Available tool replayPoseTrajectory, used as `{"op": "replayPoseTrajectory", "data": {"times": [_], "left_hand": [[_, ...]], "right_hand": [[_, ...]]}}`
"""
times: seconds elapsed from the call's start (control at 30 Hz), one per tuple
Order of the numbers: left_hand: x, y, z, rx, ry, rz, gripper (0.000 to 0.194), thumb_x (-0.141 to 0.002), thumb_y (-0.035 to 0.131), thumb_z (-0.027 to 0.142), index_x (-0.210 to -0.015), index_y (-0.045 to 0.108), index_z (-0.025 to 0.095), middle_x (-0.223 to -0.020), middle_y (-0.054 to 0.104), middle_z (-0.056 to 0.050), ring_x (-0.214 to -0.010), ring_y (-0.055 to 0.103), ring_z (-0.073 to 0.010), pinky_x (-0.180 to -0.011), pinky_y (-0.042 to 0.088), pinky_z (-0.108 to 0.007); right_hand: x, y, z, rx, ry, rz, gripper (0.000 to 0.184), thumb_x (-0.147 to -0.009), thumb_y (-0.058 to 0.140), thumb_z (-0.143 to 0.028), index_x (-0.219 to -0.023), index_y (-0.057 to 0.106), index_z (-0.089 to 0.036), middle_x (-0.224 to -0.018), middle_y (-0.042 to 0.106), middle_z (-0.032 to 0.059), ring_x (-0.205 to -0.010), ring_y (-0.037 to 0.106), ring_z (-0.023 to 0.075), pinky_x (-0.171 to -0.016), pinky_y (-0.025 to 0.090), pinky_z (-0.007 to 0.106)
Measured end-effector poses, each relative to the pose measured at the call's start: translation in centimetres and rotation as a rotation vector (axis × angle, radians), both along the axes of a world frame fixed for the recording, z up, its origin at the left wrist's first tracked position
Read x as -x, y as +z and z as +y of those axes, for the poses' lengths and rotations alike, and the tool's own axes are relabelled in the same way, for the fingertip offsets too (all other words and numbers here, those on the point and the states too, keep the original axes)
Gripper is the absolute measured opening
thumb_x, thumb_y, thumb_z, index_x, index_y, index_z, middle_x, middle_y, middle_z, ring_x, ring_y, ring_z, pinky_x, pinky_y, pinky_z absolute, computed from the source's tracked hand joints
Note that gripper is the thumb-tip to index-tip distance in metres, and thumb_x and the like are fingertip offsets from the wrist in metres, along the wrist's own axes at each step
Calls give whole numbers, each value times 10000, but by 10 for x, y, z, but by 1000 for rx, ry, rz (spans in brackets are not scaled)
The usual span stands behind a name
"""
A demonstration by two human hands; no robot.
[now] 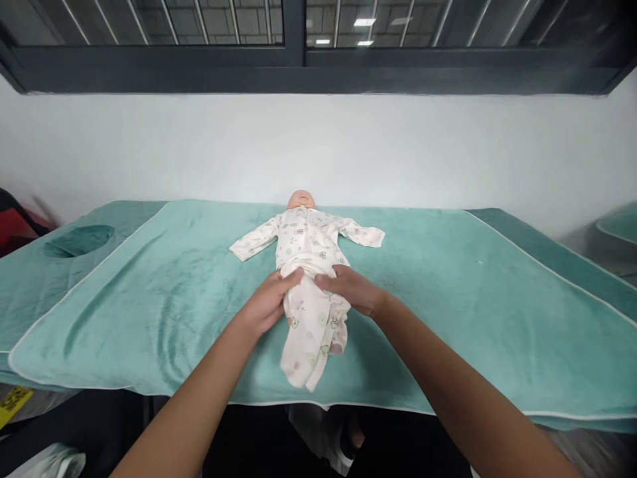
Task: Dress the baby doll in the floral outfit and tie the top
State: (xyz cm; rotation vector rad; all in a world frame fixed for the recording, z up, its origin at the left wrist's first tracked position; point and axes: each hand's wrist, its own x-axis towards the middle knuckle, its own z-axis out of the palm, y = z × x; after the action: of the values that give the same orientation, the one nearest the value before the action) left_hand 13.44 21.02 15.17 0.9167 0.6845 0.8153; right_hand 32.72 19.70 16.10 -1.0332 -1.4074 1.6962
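Note:
A baby doll lies on its back on a teal bed cover, its head toward the wall. It wears a white printed top with both sleeves spread out sideways. White printed baby trousers cover its lower body, the legs pointing toward me. My left hand grips the trousers' waistband on the left side, thumb on top. On the right side, my right hand pinches the same waistband, its thumb also over the cloth. The doll's legs are hidden by the cloth, and some of my fingers are out of sight.
The teal cover lies over a massage-style bed with a face hole at its left end. Behind it stands a white wall below a dark window frame. A red and black item is at far left.

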Motion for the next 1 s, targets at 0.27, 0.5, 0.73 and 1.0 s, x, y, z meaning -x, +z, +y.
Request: {"op": "replayPoseTrajectory", "data": {"times": [0.27, 0.5, 0.73, 1.0], "left_hand": [[-2, -6, -5, 89, -2, -1, 492, -788, 720, 494, -1078, 697, 96, -904, 755, -143, -784, 711, -246, -683, 539, -314], [-1, -5, -5, -3, 81, -43, 453, -687, 828, 359, -1054, 681, 138, -925, 754, -96, -793, 710, -231, -720, 537, -305], [-2, -5, -8, 51, 63, -1, 472, -673, 817, 437, -1007, 699, 126, -797, 741, -86, -716, 692, -238, -651, 519, -312], [5, -3, -5, -151, 183, 94, 375, -606, 728, 104, -974, 690, 164, -851, 724, -23, -751, 656, -187, -664, 486, -256]], "right_hand": [[6, -4, -1, -32, -57, 70, 464, -789, 723, -508, -1122, 683, -188, -1060, 724, 85, -963, 678, 237, -865, 528, 372], [10, -5, -3, -68, 35, -4, 483, -792, 708, -528, -1123, 686, -178, -1017, 722, 73, -934, 666, 224, -802, 526, 334], [11, -5, -4, -27, 93, 127, 471, -745, 791, -396, -1161, 674, -208, -1039, 718, 56, -946, 669, 213, -847, 518, 340], [16, -10, -8, -62, -4, 65, 489, -794, 689, -558, -1098, 690, -176, -1015, 718, 75, -920, 659, 233, -805, 512, 340]]}}
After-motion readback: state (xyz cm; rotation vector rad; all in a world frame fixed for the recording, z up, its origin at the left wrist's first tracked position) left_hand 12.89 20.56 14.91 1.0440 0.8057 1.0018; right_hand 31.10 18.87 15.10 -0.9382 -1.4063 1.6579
